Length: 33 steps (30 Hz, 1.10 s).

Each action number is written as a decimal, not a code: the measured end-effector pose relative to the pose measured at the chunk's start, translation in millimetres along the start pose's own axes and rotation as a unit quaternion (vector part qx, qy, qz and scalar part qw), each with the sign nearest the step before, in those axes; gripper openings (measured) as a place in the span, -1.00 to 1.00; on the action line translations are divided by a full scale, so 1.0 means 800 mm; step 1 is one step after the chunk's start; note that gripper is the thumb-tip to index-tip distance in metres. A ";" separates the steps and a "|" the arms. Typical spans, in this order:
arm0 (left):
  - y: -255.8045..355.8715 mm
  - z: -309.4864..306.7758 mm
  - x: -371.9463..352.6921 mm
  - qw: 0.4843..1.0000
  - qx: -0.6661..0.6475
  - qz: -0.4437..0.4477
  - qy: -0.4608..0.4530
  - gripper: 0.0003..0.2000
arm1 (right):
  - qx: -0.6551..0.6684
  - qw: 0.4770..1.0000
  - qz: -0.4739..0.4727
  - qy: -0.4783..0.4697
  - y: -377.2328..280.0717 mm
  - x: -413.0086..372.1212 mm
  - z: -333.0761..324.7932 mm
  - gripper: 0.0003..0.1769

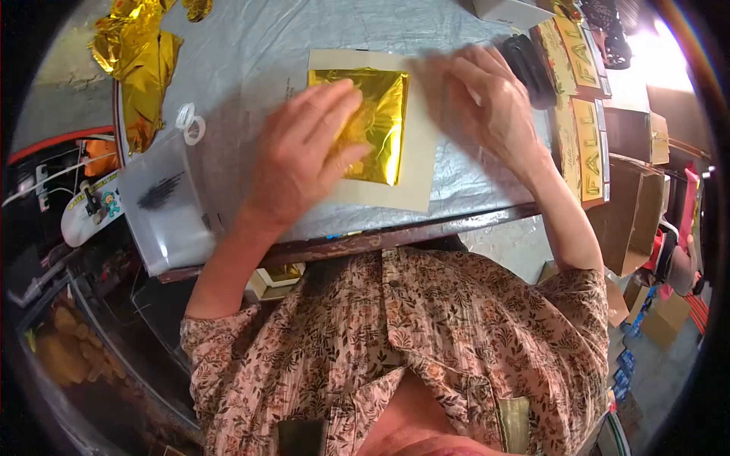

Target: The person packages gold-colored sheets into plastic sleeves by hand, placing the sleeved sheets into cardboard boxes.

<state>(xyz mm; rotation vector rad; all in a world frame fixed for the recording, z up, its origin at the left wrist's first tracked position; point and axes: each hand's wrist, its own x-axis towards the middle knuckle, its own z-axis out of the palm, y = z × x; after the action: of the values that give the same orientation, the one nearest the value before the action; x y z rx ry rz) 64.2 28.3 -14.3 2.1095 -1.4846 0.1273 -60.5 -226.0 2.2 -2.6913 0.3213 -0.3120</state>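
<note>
A square gold foil packet [380, 129] lies on a cream card [422, 171] on the table, which is covered in grey plastic sheet [251, 53]. My left hand [304, 156] lies across the packet's left half, with the fingers spread and pressing down on the foil. My right hand [479, 99] is blurred. It rests flat at the card's upper right edge with the fingers apart, just right of the packet. Neither hand lifts anything.
A heap of crumpled gold foil [137, 61] lies at the far left. A clear tape ring [190, 124] and a clear plastic bag [163, 209] are left of my left hand. On the right are a black object [528, 68], gold boxes marked FALL [589, 144] and cardboard boxes [635, 213].
</note>
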 end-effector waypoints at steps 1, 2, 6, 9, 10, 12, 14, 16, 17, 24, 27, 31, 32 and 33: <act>0.003 0.004 0.002 0.999 0.005 0.020 -0.030 -0.46 | 0.001 0.997 -0.076 0.008 -0.002 0.011 0.002 -0.70; 0.000 0.012 0.001 0.999 -0.002 0.018 -0.043 -0.43 | 0.002 0.988 -0.151 0.016 -0.002 0.020 0.007 -0.64; -0.008 0.023 0.002 0.998 -0.009 0.004 -0.065 -0.41 | -0.019 0.980 -0.197 0.014 0.018 0.048 0.039 -0.58; -0.016 0.030 0.000 0.996 -0.015 0.007 -0.088 -0.39 | -0.005 0.976 -0.218 -0.026 0.025 0.061 0.040 -0.58; -0.020 0.027 0.003 0.995 -0.021 0.016 -0.097 -0.40 | 0.010 0.971 -0.237 -0.037 0.028 0.063 0.039 -0.59; -0.031 0.024 0.009 0.994 -0.032 0.027 -0.100 -0.40 | 0.019 0.965 -0.255 -0.051 0.035 0.063 0.034 -0.60; -0.043 0.018 0.010 0.989 -0.040 0.058 -0.132 -0.41 | 0.173 0.981 -0.080 0.022 0.034 0.047 0.026 -0.61; -0.058 0.005 0.017 0.983 -0.057 0.082 -0.156 -0.41 | -0.069 0.997 -0.011 0.019 0.034 0.032 -0.022 -0.64; -0.063 -0.001 0.021 0.975 -0.066 0.107 -0.182 -0.41 | -0.128 0.991 0.041 0.006 0.037 0.024 -0.030 -0.64; -0.043 0.004 0.018 0.986 -0.102 0.050 -0.121 -0.43 | -0.198 0.970 0.130 -0.056 0.049 0.000 -0.012 -0.64; -0.032 0.021 0.005 0.993 -0.088 0.005 -0.076 -0.44 | -0.161 0.976 0.128 -0.070 0.047 0.009 -0.014 -0.66; -0.032 0.026 0.002 0.993 -0.070 0.008 -0.099 -0.44 | -0.154 0.982 0.106 -0.039 0.046 0.017 -0.007 -0.67; -0.032 0.026 0.002 0.992 -0.067 0.009 -0.102 -0.43 | -0.039 0.990 0.107 -0.081 0.041 0.020 -0.015 -0.70; -0.032 0.026 0.001 0.992 -0.067 0.010 -0.104 -0.43 | 0.075 0.984 0.105 -0.121 0.037 0.022 -0.020 -0.73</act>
<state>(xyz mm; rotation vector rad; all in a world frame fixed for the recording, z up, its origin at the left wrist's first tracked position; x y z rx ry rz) 82.2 23.3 -41.4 2.0497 -1.5849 -0.1869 -53.4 -263.1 6.5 -2.4851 0.4823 0.0509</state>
